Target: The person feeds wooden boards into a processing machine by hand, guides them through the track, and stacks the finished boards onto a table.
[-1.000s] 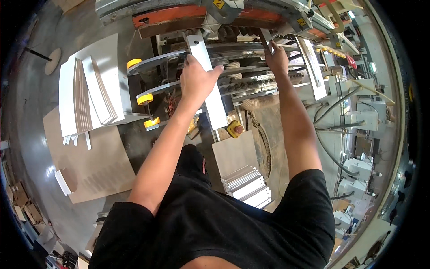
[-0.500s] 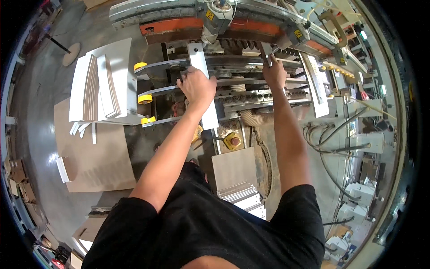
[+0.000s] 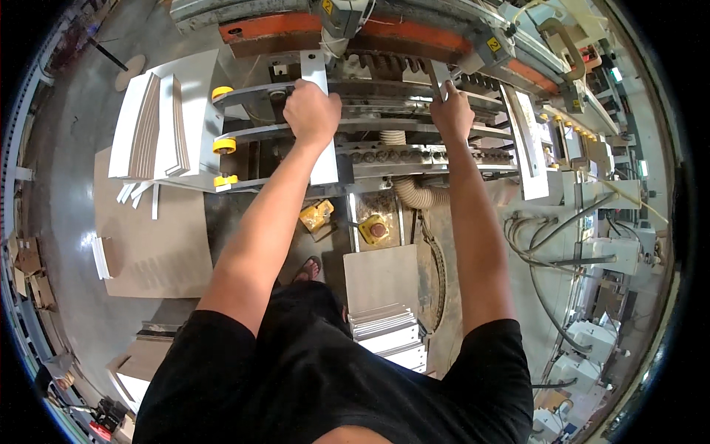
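My left hand (image 3: 312, 117) is closed over a long white board (image 3: 324, 164) with a small hole near its far end. The board lies across the metal rails (image 3: 285, 131) of a machine, its near end sticking out toward me. Further right, my right hand (image 3: 452, 118) is closed at the near end of a narrow grey-white strip (image 3: 439, 72), thumb and fingers against it. The strip reaches toward the orange machine beam (image 3: 277, 27); I cannot tell whether it is loose or part of the machine. My palms hide parts of both pieces.
White boards (image 3: 144, 126) are stacked at the left beside yellow rollers (image 3: 224, 145) on the rail ends. Another white board (image 3: 526, 144) lies at the right. Below the rails are a yellow box with a round button (image 3: 374, 230), a ribbed hose (image 3: 418, 194) and a stack of panels (image 3: 384, 337).
The left hand's fingers have closed more tightly round the white board. That board has turned straighter and shifted slightly left and away. The right hand stays at the strip. The whole view has shifted a little.
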{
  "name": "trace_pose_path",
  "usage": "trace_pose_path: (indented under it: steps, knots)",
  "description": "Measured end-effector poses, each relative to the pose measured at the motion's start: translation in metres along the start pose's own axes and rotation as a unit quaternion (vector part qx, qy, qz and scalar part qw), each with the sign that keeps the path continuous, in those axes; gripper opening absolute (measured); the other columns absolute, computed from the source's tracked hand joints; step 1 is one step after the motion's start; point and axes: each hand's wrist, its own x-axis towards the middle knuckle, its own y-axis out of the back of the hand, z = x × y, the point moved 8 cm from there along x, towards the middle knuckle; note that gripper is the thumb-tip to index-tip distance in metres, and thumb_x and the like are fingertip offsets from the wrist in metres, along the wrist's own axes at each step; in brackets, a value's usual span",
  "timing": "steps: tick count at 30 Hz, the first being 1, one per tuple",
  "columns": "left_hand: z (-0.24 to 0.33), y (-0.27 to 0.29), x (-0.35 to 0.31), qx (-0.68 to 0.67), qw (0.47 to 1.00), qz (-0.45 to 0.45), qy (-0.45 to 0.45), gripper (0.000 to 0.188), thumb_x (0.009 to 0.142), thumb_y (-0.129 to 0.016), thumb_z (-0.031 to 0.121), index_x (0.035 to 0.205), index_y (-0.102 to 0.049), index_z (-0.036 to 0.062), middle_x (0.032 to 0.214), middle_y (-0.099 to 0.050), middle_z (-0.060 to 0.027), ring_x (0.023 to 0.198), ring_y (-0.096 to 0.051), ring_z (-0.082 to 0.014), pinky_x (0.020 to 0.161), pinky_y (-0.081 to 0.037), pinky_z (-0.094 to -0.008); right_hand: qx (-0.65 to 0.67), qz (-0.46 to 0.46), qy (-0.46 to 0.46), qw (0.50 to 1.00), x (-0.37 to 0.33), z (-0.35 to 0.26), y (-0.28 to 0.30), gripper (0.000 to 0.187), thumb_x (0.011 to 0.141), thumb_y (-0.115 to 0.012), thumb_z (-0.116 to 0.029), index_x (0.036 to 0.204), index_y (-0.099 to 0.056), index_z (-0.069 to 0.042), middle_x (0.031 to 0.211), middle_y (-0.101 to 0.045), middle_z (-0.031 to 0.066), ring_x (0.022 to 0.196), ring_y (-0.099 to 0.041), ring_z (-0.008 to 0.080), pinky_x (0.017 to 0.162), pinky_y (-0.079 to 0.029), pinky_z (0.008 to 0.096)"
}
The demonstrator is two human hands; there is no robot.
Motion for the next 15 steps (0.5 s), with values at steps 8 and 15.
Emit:
trace_pose_path:
  steps: [8,15]
  knots:
    - [-0.01,0.0,-0.002,0.006,1.0,0.005,0.016,0.041,0.075,-0.073,0.027,0.09,-0.062,-0.0102,0.085,-0.069,-0.0282,0.084,-0.069,-0.0442,0.078,-0.055,-0.0488,-0.073,-0.01,0.01,0.997,-0.008,-0.008,0.013,0.04,0.086,-0.062,-0.035,0.122,-0.065,-0.018,0.098,-0.072,0.0112,0.098,-0.068,0.0327,0.099,-0.038,0.0553]
    - [-0.005,0.001,0.001,0.027,0.999,-0.005,0.027,0.036,0.075,-0.071,0.022,0.089,-0.062,-0.0092,0.083,-0.069,-0.0285,0.084,-0.069,-0.044,0.079,-0.056,-0.0476,-0.015,0.016,0.045,0.999,0.001,-0.007,0.007,0.042,0.083,-0.066,-0.029,0.12,-0.065,-0.009,0.096,-0.068,0.0197,0.088,-0.069,0.0368,0.076,-0.055,0.047]
